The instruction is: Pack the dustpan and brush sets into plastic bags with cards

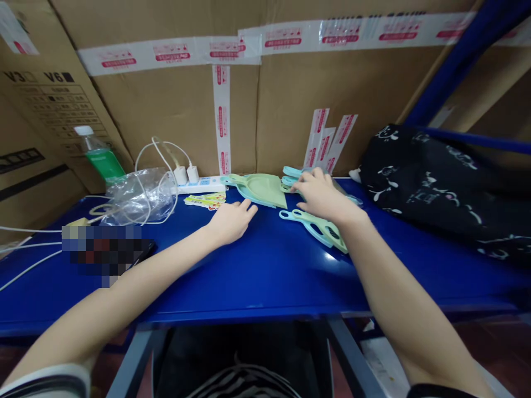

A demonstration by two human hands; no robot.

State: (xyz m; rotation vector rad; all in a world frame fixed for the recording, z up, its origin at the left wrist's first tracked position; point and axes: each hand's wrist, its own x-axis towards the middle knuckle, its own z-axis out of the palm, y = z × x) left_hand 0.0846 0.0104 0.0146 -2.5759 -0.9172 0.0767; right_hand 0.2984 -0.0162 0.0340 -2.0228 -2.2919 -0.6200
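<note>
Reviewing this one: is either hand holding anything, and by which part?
The left hand holds nothing visible. The right hand is at the stacked plastic handles; whether it grips one cannot be told.

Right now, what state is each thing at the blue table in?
Left hand, loosely open, empty
Right hand, at rear stack, grip unclear
Green dustpan, overlapping blue dustpan
Front looped pair, overlapping
Bottle, capped
Clear plastic, crumpled
White chargers, plugged into power strip
Yellow labels, overlapping
Black patterned bundle, slumped
</note>
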